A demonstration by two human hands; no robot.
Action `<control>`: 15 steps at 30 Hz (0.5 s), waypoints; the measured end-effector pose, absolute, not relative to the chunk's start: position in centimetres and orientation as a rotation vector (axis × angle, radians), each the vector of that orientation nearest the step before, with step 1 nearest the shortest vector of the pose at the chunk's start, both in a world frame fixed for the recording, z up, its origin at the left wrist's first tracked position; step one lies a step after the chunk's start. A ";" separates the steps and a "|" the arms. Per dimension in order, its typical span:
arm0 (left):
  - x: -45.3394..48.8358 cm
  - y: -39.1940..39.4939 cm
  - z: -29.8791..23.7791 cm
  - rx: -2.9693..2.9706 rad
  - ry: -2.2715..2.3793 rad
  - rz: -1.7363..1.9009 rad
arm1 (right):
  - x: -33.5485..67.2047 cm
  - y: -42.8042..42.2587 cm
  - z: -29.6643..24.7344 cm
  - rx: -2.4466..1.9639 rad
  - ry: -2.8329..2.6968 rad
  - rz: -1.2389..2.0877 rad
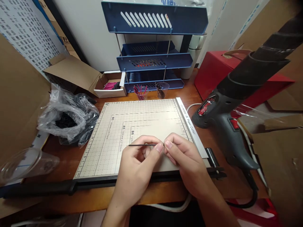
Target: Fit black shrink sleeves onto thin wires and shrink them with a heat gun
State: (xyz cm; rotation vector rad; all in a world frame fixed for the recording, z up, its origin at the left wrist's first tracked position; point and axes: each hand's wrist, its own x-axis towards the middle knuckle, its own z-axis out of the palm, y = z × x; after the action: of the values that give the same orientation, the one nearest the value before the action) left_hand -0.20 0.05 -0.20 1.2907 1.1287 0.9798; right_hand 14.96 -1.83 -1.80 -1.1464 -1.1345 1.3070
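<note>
My left hand [139, 165] is closed in a pinch on a thin black wire [136, 145], which sticks out straight to the left past the fingers. Fingertip to fingertip with it, my right hand [186, 157] pinches too, at the wire's right end. Whatever lies between the right fingertips is hidden or too small to name. Both hands are held above the cream, grid-marked board of a paper cutter [106, 160], near its front edge. The cutter's black handle [47, 188] lies along the front left.
A heat gun [227, 110] stands at the right before a red box [210, 72]. Behind the cutter are cups of red wires [140, 91] and dark pieces [161, 91], a wire-filled carton [111, 92] and blue trays [153, 60]. Left lie a plastic bag [71, 116] and clear cup [30, 162].
</note>
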 end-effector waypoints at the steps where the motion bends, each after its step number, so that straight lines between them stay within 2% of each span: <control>1: -0.2 0.1 -0.2 1.296 1.138 0.993 | 15.0 -1.8 -1.9 -1.162 -1.132 1.290; 15: -0.2 0.5 -0.5 1.219 1.077 1.090 | 14.7 -2.1 -1.9 -1.228 -1.160 1.270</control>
State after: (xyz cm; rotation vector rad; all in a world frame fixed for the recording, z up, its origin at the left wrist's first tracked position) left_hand -0.17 0.54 -0.53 1.2190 1.0773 1.0899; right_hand 14.70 -2.06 -1.95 -1.2285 -1.1596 1.2696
